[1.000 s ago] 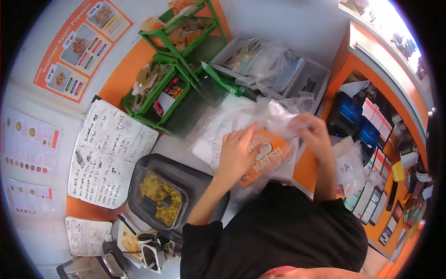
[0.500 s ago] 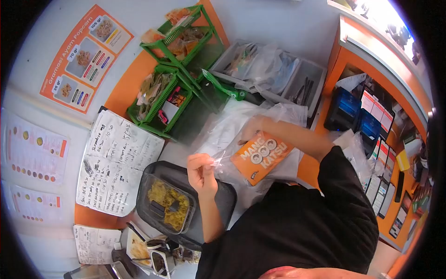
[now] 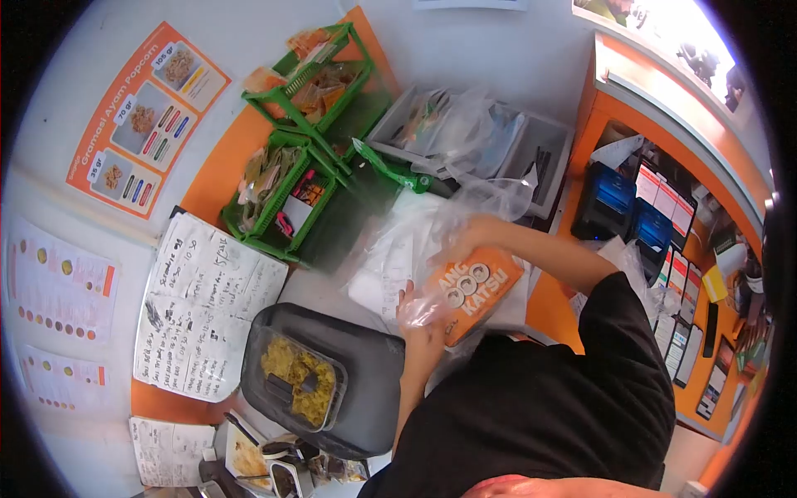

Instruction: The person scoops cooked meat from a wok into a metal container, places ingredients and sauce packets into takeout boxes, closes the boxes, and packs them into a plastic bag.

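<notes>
An orange box [image 3: 484,300] with white "KATSU" lettering sits inside a clear plastic bag [image 3: 498,197] in front of my body. At the box's left edge is my left hand [image 3: 423,319], its fingers bent and thin plastic of the bag gathered over them. My right hand [image 3: 462,239] reaches across above the box, closed on the bag near its top; its fingertips are partly hidden by plastic. White paper or plastic with a printed receipt [image 3: 397,278] lies beyond my left hand.
A black tray [image 3: 374,365] bears a clear container of yellow food [image 3: 299,383]. Green baskets [image 3: 286,217] with packets and a grey bin [image 3: 544,137] of plastic bags and utensils stand at the back. Card terminals [image 3: 599,203] and phones rest on the orange counter at right.
My left hand has moved right from beside the box's corner onto the bag at its edge. The bag's plastic has been pulled up and spread over the box's left end.
</notes>
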`<control>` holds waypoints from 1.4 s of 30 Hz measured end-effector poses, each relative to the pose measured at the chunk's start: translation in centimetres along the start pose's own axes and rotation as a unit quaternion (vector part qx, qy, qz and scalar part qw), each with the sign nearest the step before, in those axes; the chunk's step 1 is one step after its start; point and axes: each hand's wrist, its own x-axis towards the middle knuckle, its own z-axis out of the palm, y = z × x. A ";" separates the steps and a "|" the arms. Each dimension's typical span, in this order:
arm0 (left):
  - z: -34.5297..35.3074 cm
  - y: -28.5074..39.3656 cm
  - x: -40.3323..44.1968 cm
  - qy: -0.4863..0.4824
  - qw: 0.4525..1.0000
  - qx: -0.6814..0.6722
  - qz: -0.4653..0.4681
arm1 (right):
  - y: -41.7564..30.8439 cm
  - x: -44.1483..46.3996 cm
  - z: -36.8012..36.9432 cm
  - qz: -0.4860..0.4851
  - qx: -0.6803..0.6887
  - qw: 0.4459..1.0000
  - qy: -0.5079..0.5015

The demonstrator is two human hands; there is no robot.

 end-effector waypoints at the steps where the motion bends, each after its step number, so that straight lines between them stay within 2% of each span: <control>1: 0.4 -0.7 -0.3 0.052 0.994 -0.090 -0.019 | 0.2 -0.6 -0.2 -0.043 0.010 0.999 0.031; 2: 0.9 -1.4 -0.6 0.102 0.977 -0.182 -0.041 | 0.9 -1.1 -1.1 -0.108 0.051 0.993 -0.002; 3: 0.7 -0.9 -0.6 0.122 0.982 -0.138 -0.031 | 1.1 -2.2 -2.2 -0.173 0.091 0.980 -0.038; 5: -0.8 1.0 -0.8 0.163 0.985 -0.048 -0.013 | 0.7 -7.2 -3.8 -0.169 0.127 0.975 0.070; 6: -1.4 1.8 -0.6 0.162 0.985 0.058 0.020 | -1.0 -10.6 -6.7 -0.057 0.174 0.977 0.112; 7: -1.3 1.7 -0.4 0.156 0.985 0.067 0.012 | -2.0 -12.9 -8.8 0.055 0.217 0.963 0.152; 8: -1.1 1.6 -0.3 0.149 0.986 0.074 0.003 | -1.4 -12.8 -8.3 0.085 0.132 0.939 0.307; 9: -0.8 1.5 -0.4 0.140 0.987 0.080 -0.006 | -0.3 -12.5 -7.0 0.112 0.043 0.885 0.450; 11: 1.0 -2.0 -1.1 0.127 0.991 -0.036 0.013 | 1.9 -11.2 -4.1 0.140 0.047 0.876 0.460; 12: 1.5 -2.2 -1.3 0.157 0.985 -0.066 0.006 | 3.7 -9.9 -3.0 0.139 0.145 0.922 0.330; 13: 1.9 -2.3 -1.5 0.187 0.978 -0.095 0.001 | 4.7 -9.7 -2.3 0.133 0.244 0.941 0.194; 15: 2.1 -0.3 0.7 0.348 0.931 -0.100 -0.038 | 2.4 -10.4 -3.0 0.057 0.304 0.899 0.311; 16: 2.2 -0.1 1.4 0.393 0.915 -0.065 -0.057 | 1.1 -10.6 -3.3 0.014 0.333 0.871 0.362; 18: 2.2 -1.8 1.4 0.444 0.876 -0.158 -0.103 | -0.3 -11.3 -3.8 -0.024 0.458 0.812 0.361; 19: 1.6 -2.2 1.8 0.441 0.878 -0.163 -0.089 | -0.7 -11.3 -3.9 -0.045 0.518 0.774 0.361; 20: 1.0 -2.5 2.3 0.437 0.880 -0.169 -0.075 | -0.3 -11.8 -3.7 -0.042 0.544 0.791 0.277; 22: 0.2 -2.4 2.8 0.377 0.920 -0.106 0.015 | 1.0 -12.5 -2.6 -0.199 0.575 0.758 0.236; 23: 0.0 -1.9 2.7 0.321 0.937 -0.138 0.005 | 2.0 -12.7 -1.9 -0.276 0.584 0.734 0.212; 24: -0.3 -1.3 2.5 0.264 0.950 -0.169 -0.005 | 3.4 -12.7 -0.7 -0.219 0.546 0.782 0.209; 25: -0.7 -0.8 2.5 0.206 0.958 -0.199 -0.014 | 4.3 -11.9 0.9 -0.189 0.441 0.850 0.218; 27: -1.3 -0.5 3.0 0.190 0.962 -0.197 0.001 | 5.1 -10.4 3.8 -0.123 0.215 0.942 0.228; 28: -1.6 -0.3 3.1 0.181 0.964 -0.196 0.004 | 4.2 -9.5 3.7 -0.182 0.172 0.933 0.258; 29: -2.0 0.7 3.4 0.166 0.954 -0.250 -0.021 | 2.5 -7.9 3.4 -0.240 0.129 0.919 0.286; 31: -2.8 2.8 4.8 0.143 0.920 -0.359 -0.063 | -0.6 -5.5 2.3 -0.247 0.080 0.935 0.242; 32: -2.7 2.4 5.1 0.154 0.892 -0.423 -0.040 | -2.4 -5.0 1.6 -0.194 0.075 0.963 0.169; 34: -3.4 2.5 4.9 0.166 0.924 -0.344 0.012 | -3.7 -4.3 1.5 -0.176 0.131 0.966 0.138; 35: -3.8 2.5 4.7 0.170 0.937 -0.302 0.038 | -3.7 -3.7 2.2 -0.210 0.193 0.942 0.179; 37: -3.4 1.2 3.4 0.312 0.820 -0.479 -0.017 | -2.9 -2.5 3.2 -0.193 0.305 0.901 0.242; 38: -2.6 -0.1 2.2 0.374 0.740 -0.557 -0.045 | -2.4 -2.2 4.2 -0.139 0.361 0.884 0.263; 40: 1.6 -6.5 -1.4 0.371 0.730 -0.512 -0.258 | -1.6 -1.8 6.4 -0.063 0.514 0.818 0.251; 41: 2.0 -3.7 -1.3 0.319 0.690 -0.552 -0.343 | -1.3 -1.6 7.1 -0.044 0.603 0.766 0.218; 42: 2.3 -0.8 -1.2 0.262 0.639 -0.586 -0.424 | -1.0 -1.4 7.5 -0.070 0.668 0.715 0.193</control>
